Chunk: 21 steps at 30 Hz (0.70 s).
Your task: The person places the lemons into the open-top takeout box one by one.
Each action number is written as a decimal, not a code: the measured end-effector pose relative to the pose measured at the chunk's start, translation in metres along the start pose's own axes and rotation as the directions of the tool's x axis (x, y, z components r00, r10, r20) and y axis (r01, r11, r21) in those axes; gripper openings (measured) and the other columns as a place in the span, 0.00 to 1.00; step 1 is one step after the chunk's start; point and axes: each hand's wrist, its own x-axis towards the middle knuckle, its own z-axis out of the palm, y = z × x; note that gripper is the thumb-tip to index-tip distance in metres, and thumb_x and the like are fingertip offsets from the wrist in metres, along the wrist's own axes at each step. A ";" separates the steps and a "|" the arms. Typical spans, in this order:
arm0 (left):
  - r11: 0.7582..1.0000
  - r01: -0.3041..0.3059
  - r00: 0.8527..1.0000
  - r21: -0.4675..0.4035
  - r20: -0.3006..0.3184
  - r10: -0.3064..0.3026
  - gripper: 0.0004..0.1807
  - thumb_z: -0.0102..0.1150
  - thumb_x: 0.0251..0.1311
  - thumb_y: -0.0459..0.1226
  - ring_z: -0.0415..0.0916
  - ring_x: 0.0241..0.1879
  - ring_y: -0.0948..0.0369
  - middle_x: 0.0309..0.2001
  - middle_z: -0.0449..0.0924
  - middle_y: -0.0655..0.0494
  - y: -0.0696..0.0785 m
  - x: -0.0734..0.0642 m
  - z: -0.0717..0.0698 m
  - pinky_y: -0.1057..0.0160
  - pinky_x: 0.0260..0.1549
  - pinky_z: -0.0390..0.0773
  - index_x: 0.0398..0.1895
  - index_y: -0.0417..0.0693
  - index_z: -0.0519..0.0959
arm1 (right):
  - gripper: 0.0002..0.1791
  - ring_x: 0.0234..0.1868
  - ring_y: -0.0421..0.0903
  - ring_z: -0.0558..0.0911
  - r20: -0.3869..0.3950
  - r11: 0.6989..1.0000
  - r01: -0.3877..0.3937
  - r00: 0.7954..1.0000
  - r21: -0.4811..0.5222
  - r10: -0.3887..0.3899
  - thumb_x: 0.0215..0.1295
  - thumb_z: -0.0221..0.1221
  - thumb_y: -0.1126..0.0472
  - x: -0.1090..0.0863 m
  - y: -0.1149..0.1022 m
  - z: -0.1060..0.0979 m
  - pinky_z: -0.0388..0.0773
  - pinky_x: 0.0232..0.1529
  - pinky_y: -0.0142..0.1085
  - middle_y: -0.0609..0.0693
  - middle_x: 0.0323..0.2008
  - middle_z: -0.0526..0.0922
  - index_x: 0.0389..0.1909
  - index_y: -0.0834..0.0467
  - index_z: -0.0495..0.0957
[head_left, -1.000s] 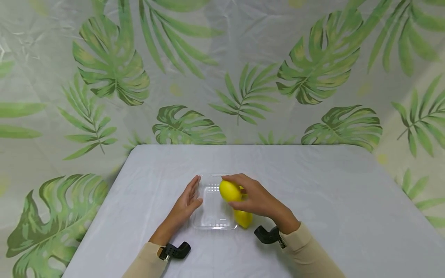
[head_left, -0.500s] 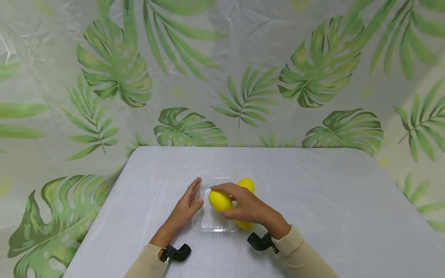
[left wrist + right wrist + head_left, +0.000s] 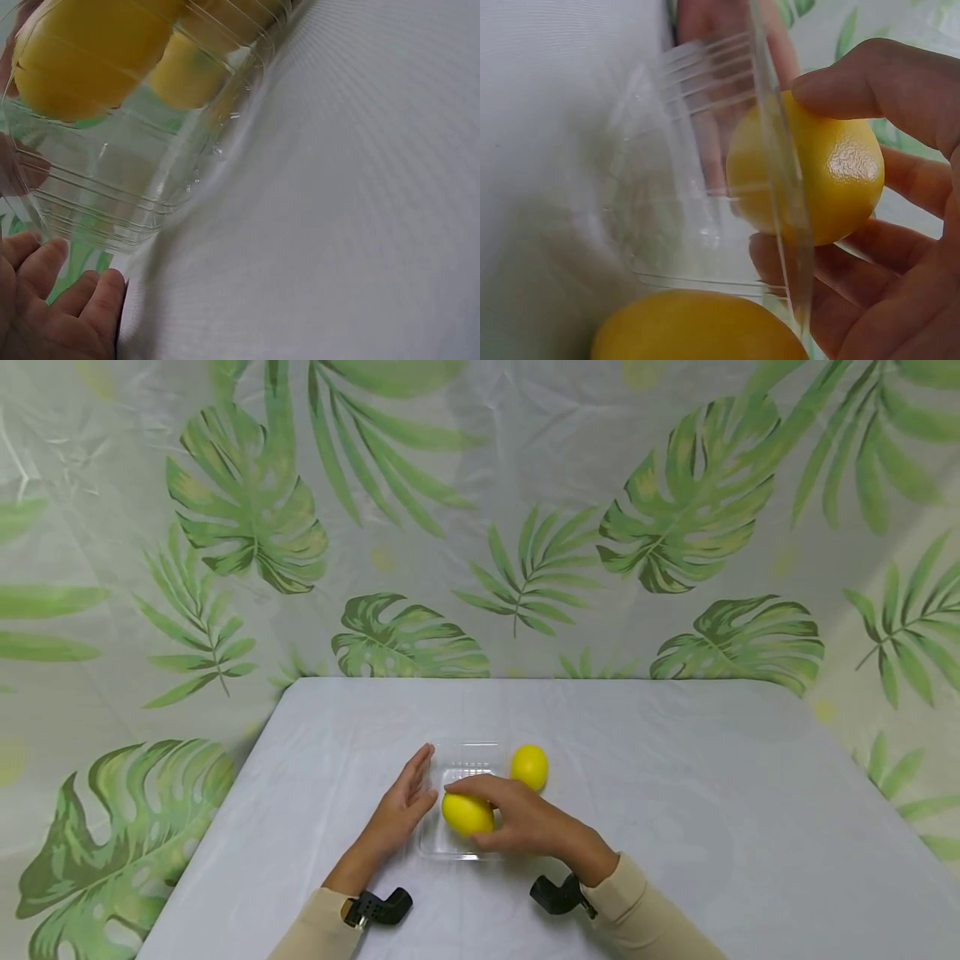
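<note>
In the head view my right hand (image 3: 521, 818) holds a yellow lemon (image 3: 467, 814) between thumb and fingers, over the near half of a clear plastic container (image 3: 472, 752). The right wrist view has this lemon (image 3: 840, 172) partly behind the container's clear wall (image 3: 780, 180). My left hand (image 3: 405, 797) stands at the container's left side, fingers extended; in the left wrist view its fingers (image 3: 101, 300) are by the container's end (image 3: 97, 202). A second lemon (image 3: 529, 767) lies just right of the container. Another lemon shows low in the right wrist view (image 3: 697, 326).
The white-covered table (image 3: 675, 777) extends around the container. A leaf-patterned curtain (image 3: 540, 485) hangs behind it. Each wrist carries a black camera mount, such as the right one (image 3: 555, 893).
My right hand has carried the lemon left and nearer, from the container's right edge to over its near half. It now hides the near lemon in the head view. The left hand stays in place.
</note>
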 end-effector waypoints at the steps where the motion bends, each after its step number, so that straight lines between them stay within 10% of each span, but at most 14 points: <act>1: 1.000 -0.003 1.000 -0.001 0.001 0.003 0.35 0.47 0.63 0.31 0.43 0.68 0.50 0.70 0.45 0.47 0.000 0.000 0.000 0.49 0.61 0.52 0.70 0.46 0.45 | 0.32 0.58 0.37 0.68 0.000 1.000 0.007 1.000 -0.012 -0.007 0.50 0.62 0.58 0.000 0.000 0.001 0.65 0.59 0.34 0.40 0.57 0.70 0.60 0.52 0.67; 21: 0.997 0.056 0.998 0.045 -0.009 -0.055 0.34 0.47 0.64 0.33 0.44 0.68 0.56 0.70 0.45 0.51 0.003 0.000 0.002 0.52 0.62 0.54 0.70 0.52 0.45 | 0.32 0.57 0.38 0.68 0.107 0.997 0.007 0.994 -0.077 0.002 0.52 0.60 0.57 -0.002 0.001 0.007 0.65 0.59 0.35 0.42 0.57 0.70 0.61 0.52 0.65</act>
